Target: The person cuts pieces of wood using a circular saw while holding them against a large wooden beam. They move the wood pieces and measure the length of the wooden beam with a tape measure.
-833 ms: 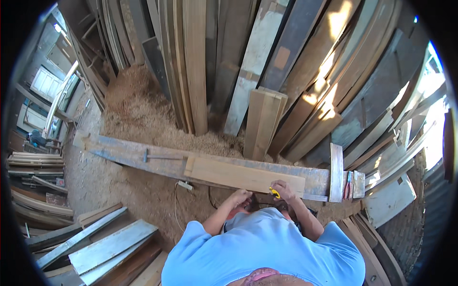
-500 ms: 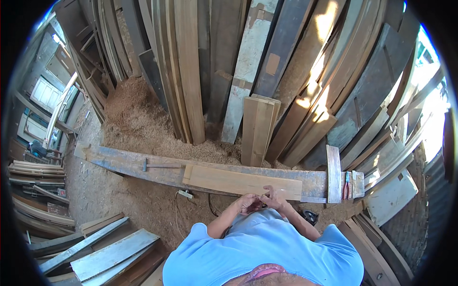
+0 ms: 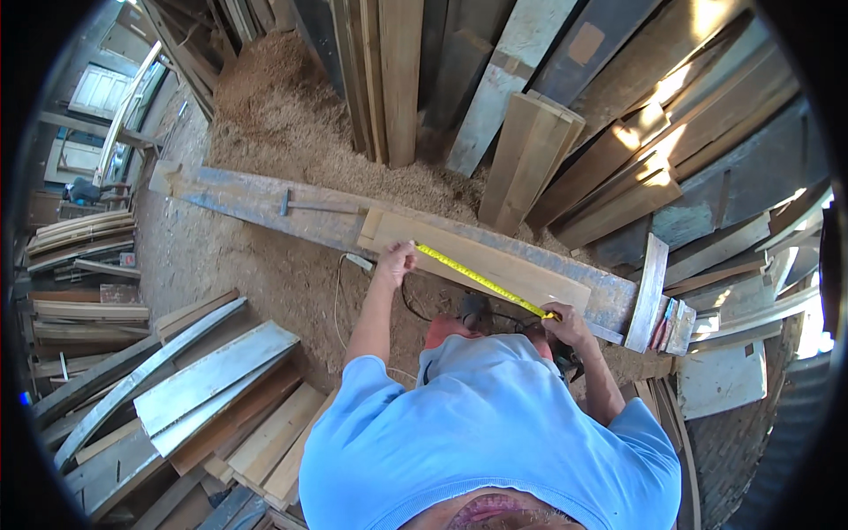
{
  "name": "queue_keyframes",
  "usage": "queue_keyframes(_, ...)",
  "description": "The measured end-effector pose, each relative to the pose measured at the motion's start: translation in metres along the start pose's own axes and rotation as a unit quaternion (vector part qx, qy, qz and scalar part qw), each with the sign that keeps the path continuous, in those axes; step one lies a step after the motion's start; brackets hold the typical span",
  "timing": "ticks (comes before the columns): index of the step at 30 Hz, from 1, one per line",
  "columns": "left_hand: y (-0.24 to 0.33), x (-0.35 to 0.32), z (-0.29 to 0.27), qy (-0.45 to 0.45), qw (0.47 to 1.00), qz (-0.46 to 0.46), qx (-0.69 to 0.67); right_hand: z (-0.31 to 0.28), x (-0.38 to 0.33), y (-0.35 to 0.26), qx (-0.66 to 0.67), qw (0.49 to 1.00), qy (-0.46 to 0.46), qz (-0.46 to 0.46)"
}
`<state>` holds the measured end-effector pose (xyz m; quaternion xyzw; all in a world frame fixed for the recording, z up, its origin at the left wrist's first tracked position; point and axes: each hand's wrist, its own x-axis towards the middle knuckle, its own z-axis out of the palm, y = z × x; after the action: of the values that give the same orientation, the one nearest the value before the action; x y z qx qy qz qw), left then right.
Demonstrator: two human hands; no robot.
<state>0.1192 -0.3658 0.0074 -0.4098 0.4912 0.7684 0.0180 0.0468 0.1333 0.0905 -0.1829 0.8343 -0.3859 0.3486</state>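
A yellow tape measure (image 3: pixel 481 280) is stretched out between my two hands, slanting down to the right along the near side of a light wooden board (image 3: pixel 503 256). My left hand (image 3: pixel 399 258) pinches the tape's left end near the board's left part. My right hand (image 3: pixel 565 322) is closed around the other end by the board's near right corner; the case is mostly hidden in the fingers. The board lies flat on a long, worn, paint-stained bench plank (image 3: pixel 247 190). A hammer (image 3: pixel 322 207) rests on the plank left of the board.
A curved pale wood piece (image 3: pixel 647 291) crosses the plank's right end, beside red-handled pliers (image 3: pixel 662 327). Upright planks (image 3: pixel 402 79) lean beyond a heap of sawdust (image 3: pixel 283 106). White boards (image 3: pixel 216 380) are stacked at lower left. A cable (image 3: pixel 338 300) trails on the ground.
My hands were together at the board's near edge; now they are spread apart with the tape drawn out between them. The whole view has shifted and tilted.
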Motion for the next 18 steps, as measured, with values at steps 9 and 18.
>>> queue_keyframes(9,-0.018,-0.075,0.083,0.021,0.613,0.093,0.784,0.034,0.096,-0.040,-0.098,0.994,0.050,-0.001)
queue_keyframes(18,-0.014,-0.064,0.110,-0.093,0.653,0.011,0.752,0.036,0.130,-0.046,-0.120,0.993,0.019,0.015)
